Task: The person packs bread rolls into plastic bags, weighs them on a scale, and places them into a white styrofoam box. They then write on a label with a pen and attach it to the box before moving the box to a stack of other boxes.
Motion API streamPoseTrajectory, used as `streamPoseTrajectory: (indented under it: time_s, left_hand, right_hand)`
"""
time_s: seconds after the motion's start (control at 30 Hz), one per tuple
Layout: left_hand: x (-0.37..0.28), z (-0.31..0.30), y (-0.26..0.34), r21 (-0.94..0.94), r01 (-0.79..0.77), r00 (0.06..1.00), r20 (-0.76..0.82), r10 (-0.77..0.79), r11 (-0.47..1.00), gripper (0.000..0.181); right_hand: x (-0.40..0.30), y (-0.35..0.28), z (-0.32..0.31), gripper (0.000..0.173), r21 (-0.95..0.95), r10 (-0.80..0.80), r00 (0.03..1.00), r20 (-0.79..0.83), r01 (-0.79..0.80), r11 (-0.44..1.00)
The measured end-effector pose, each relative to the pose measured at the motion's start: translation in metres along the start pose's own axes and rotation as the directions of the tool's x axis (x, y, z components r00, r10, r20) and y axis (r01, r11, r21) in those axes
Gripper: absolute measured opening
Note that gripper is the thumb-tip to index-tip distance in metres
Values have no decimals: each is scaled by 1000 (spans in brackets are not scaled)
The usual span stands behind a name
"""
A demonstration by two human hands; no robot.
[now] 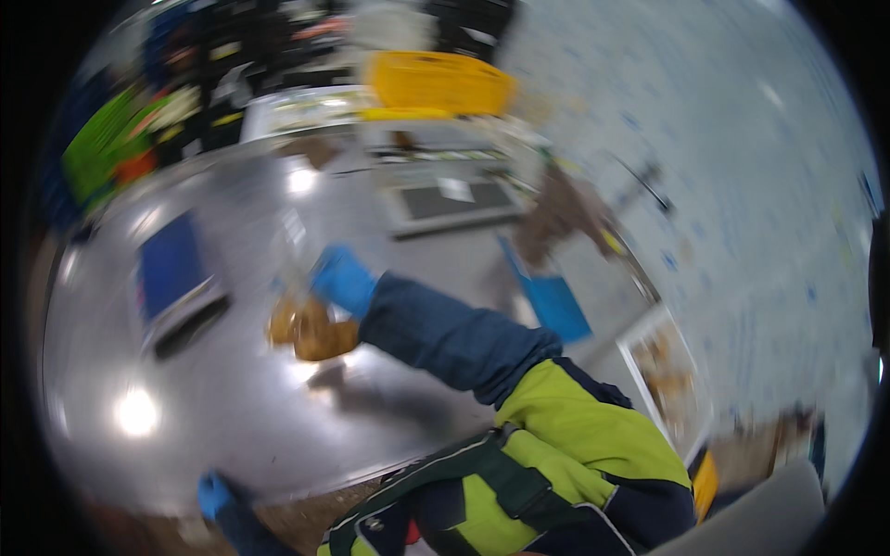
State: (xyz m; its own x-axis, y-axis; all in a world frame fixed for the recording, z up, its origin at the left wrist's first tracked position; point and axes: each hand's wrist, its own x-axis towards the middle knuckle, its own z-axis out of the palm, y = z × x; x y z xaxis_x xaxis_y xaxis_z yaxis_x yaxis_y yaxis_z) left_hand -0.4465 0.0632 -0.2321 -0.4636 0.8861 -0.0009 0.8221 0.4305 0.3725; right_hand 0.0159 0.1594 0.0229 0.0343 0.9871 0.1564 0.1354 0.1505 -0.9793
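Observation:
In a blue glove, my right hand [344, 279] is closed on the upper part of a clear plastic bag [295, 240]. Brownish-orange pieces [313, 330] hang at the bag's lower end over the shiny metal table [229, 396]; blur hides what they are. My left hand [214, 495], also blue-gloved, is by the table's near edge at lower left. Its fingers are too small and blurred to read, and I see nothing clearly in it. Left of the bag lies a blue-topped rectangular object [172, 267] with a pale and dark front.
A grey device with a dark plate, perhaps a scale [452, 201], stands at the back. Behind it is a yellow crate [441, 82]. Brown paper or cloth [563, 215] and a blue sheet [556, 306] lie at right. A white tray [626, 354] holds bagged brown pieces.

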Motion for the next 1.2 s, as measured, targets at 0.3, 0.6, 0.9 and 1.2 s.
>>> streamPoseTrajectory:
  time_s: [0.3,0.6,0.9,1.2]
  left_hand:
    - [-29,-27,196,-339,-240,937,162,308,910,32]
    - [-250,33,445,-742,-362,432,403,807,564,28]
    - [-490,51,519,-862,-336,-204,461,863,381,15]
    - [-639,68,605,-951,-272,-586,286,758,148,13]
  right_hand:
    - [-328,58,-228,20,82,-98,897,-431,148,986]
    - [-617,-23,-353,29,-164,-156,51,-986,-382,910]
    - [-799,2,-470,26,-64,-163,-402,-901,-250,966]
    - [-747,16,-502,67,-236,-299,88,-950,-829,507]
